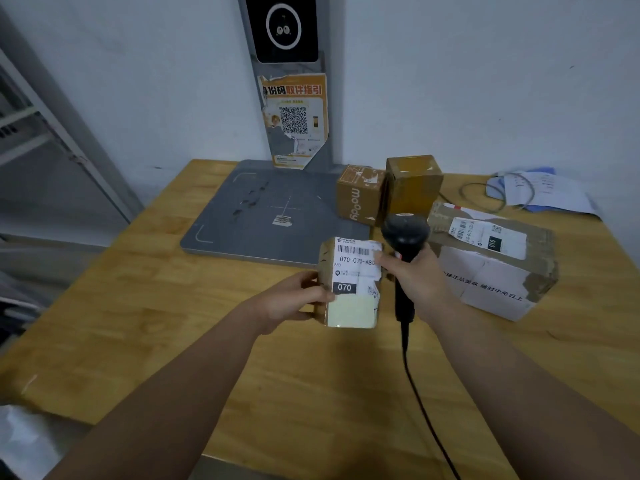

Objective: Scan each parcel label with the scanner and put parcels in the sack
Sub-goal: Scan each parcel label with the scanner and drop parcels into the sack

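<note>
My left hand (pixel 298 299) grips a small cardboard parcel (pixel 351 308) above the table, its white label marked 070 facing up toward me. My right hand (pixel 414 271) grips the handle of a black corded scanner (pixel 405 233), whose head sits just right of the parcel's top corner; one right finger touches the label's edge. A bigger taped parcel (pixel 491 261) with a label marked 010 lies to the right. Two small brown boxes, one printed "moody" (pixel 358 195) and a taller one (pixel 414 183), stand behind the scanner. No sack is clearly in view.
A grey scanning plate (pixel 242 216) with an upright post and screen (pixel 282 27) sits at the back of the wooden table (pixel 173 323). Papers and a looped cable (pixel 533 188) lie far right. Metal shelving (pixel 41 140) stands at the left. The scanner cord (pixel 426 410) trails toward me.
</note>
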Motion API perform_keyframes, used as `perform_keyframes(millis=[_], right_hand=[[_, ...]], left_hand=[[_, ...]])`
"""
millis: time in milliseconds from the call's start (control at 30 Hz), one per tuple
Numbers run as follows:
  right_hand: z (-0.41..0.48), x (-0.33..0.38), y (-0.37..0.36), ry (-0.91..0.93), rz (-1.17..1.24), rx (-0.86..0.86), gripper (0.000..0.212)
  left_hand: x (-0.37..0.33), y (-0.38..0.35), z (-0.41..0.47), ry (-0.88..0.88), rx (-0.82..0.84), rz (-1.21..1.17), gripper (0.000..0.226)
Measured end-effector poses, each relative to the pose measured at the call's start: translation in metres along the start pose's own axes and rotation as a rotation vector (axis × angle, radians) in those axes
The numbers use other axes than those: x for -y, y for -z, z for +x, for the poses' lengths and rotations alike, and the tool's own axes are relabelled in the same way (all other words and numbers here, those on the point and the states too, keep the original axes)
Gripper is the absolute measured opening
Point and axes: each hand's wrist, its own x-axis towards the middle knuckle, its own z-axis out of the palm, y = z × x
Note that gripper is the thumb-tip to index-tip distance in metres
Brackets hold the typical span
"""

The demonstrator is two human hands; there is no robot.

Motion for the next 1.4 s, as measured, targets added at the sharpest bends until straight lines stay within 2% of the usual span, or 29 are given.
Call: perform_keyframes(millis=[67,133,167,267,367,567,767,967,1233,1400], right_hand=[[-0.003,0.004,-0.005,0.0,-0.127,-0.027,0.042],[-0.013,0.01,-0.007,-0.026,-0.107,0.054,0.016],[-0.02,0.012,-0.009,-0.038,-0.079,0.092,0.013],[-0.037,0.013,-0.016,-0.027,-0.096,0.154,0.035],[-0.045,0.009,-0.021,-0.024,-0.18,0.146,0.04],[-0.047,0.005,-0.019,-0.035,-0.265,0.159,0.037],[-0.055,0.006,-0.021,-0.027,-0.288,0.181,0.038],[-0.061,0.006,-0.023,-0.02,-0.286,0.192,0.033],[-0.074,0.003,-0.029,-0.019,-0.253,0.211,0.036],[-0.089,-0.004,-0.042,-0.042,-0.222,0.295,0.031]], left_hand=[[0.007,0.001,0.006,0.02,-0.121,-0.052,0.056],[0.013,0.002,0.012,0.025,-0.244,-0.117,0.062],[0.017,0.004,0.014,0.021,-0.292,-0.137,0.064],[0.027,0.008,0.017,-0.003,-0.39,-0.135,0.068],[0.034,0.008,0.015,-0.019,-0.448,-0.151,0.066],[0.041,0.007,0.013,-0.014,-0.488,-0.158,0.059],[0.049,0.01,0.014,0.023,-0.508,-0.159,0.066],[0.054,0.011,0.008,0.033,-0.525,-0.155,0.07],[0.061,0.008,-0.012,0.024,-0.553,-0.191,0.063],[0.075,0.009,-0.036,0.008,-0.567,-0.238,0.058]])
